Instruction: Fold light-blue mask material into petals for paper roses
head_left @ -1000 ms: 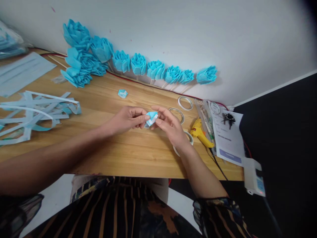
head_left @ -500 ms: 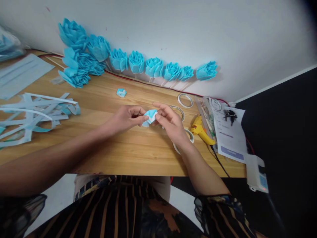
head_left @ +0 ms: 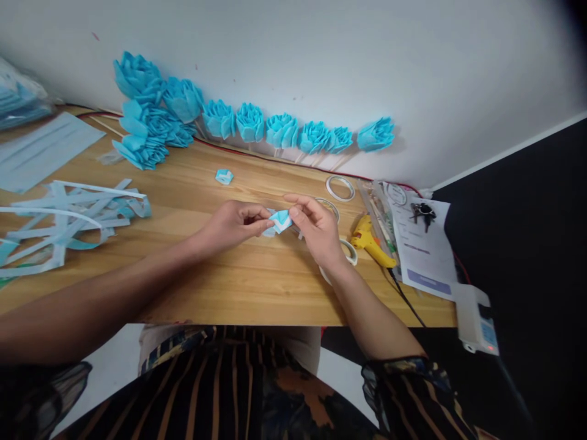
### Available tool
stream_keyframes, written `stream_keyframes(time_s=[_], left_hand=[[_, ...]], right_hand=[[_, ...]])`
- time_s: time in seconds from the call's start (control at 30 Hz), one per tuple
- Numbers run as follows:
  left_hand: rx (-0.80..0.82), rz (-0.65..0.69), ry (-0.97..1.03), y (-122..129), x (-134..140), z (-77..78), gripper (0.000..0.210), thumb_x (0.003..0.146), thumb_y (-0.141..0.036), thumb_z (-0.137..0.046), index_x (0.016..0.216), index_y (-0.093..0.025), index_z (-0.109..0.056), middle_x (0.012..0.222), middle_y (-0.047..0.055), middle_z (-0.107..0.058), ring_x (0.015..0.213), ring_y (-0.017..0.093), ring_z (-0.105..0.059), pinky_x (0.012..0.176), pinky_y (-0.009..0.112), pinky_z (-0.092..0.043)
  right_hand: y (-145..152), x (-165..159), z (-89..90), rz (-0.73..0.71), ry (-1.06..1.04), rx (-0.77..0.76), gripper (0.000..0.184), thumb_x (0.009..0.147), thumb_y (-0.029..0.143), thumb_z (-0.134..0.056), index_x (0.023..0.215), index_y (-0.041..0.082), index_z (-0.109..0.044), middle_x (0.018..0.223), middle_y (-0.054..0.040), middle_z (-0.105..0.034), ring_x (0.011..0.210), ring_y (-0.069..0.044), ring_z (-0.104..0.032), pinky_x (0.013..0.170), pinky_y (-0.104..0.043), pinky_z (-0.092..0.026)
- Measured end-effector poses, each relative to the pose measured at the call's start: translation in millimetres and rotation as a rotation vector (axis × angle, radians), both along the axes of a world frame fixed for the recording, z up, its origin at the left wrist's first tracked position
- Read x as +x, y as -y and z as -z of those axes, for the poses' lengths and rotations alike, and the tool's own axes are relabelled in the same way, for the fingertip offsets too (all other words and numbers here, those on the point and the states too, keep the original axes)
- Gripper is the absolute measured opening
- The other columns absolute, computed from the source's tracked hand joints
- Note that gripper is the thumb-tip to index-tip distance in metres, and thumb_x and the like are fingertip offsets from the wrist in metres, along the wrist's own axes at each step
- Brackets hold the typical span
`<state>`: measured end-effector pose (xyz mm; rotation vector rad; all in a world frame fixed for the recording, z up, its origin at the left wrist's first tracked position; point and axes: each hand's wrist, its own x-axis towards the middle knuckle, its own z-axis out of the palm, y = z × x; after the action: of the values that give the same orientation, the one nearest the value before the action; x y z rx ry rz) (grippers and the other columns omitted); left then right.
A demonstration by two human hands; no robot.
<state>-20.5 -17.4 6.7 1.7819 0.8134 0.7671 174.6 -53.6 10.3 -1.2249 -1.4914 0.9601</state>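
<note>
A small folded blue-and-white piece [head_left: 281,221] is pinched between my two hands above the wooden table. My left hand [head_left: 236,221] grips its left end between thumb and fingers. On its right end, the thumb and forefinger of my right hand [head_left: 317,229] are closed, with the other fingers curled behind. A paler strip end shows under the piece by my left fingertips. Beyond my left hand lies a similar folded blue-and-white hexagon [head_left: 224,176] on the table.
Blue flowers on sticks [head_left: 250,122] lean along the wall. Loose pale-blue strips [head_left: 59,226] and a face mask [head_left: 46,153] lie at left. Tape rolls [head_left: 340,188], a yellow glue gun [head_left: 372,241], papers [head_left: 422,253] and keys [head_left: 424,215] are at right.
Between my fingers the folded piece has turned slightly, its white band now a V along the lower side. Both hands keep hold of it. The whole view has shifted a little.
</note>
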Motion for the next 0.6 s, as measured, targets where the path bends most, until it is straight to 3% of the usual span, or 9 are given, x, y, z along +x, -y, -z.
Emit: stream_keyframes(time_s=[0.2,0.33,0.47,0.6], left_hand=[[0.076,0.019,-0.027,0.4,0.3,3.9,0.022,0.082,-0.034,-0.06,0.07,-0.016,-0.065,0.055,-0.004,-0.051,0.053,0.007,-0.04,0.049,0.019,-0.03],[0.127,0.018,-0.058,2.2,0.6,4.6,0.019,0.082,-0.032,-0.062,0.071,-0.016,-0.067,0.056,-0.004,-0.053,0.053,0.008,-0.041,0.05,0.02,-0.03],[0.084,-0.086,0.027,0.4,-0.1,3.6,0.022,0.081,-0.035,-0.062,0.072,-0.015,-0.067,0.06,-0.001,-0.057,0.055,0.009,-0.044,0.051,0.021,-0.032],[0.019,-0.148,0.067,-3.7,-1.5,4.9,0.027,0.081,-0.039,-0.063,0.071,-0.014,-0.065,0.058,-0.001,-0.055,0.054,0.009,-0.044,0.05,0.021,-0.032]], right_hand=[[0.2,-3.1,5.2,-0.052,0.0,0.002,0.038,0.078,0.042,-0.073,0.112,0.025,-0.066,0.086,0.0012,-0.063,0.072,-0.012,-0.057,0.068,-0.028,-0.048],[0.4,-2.9,4.7,-0.013,0.003,-0.005,0.033,0.084,0.044,-0.067,0.11,0.025,-0.067,0.079,0.0019,-0.062,0.068,-0.012,-0.056,0.065,-0.028,-0.048],[-0.9,-0.7,3.4,-0.036,-0.001,-0.01,0.036,0.089,0.051,-0.058,0.114,0.026,-0.064,0.081,0.0006,-0.063,0.075,-0.015,-0.06,0.073,-0.031,-0.051],[-3.5,-1.8,8.2,-0.079,-0.012,-0.009,0.042,0.083,0.044,-0.067,0.118,0.023,-0.061,0.08,0.0012,-0.063,0.075,-0.015,-0.06,0.073,-0.031,-0.05]])
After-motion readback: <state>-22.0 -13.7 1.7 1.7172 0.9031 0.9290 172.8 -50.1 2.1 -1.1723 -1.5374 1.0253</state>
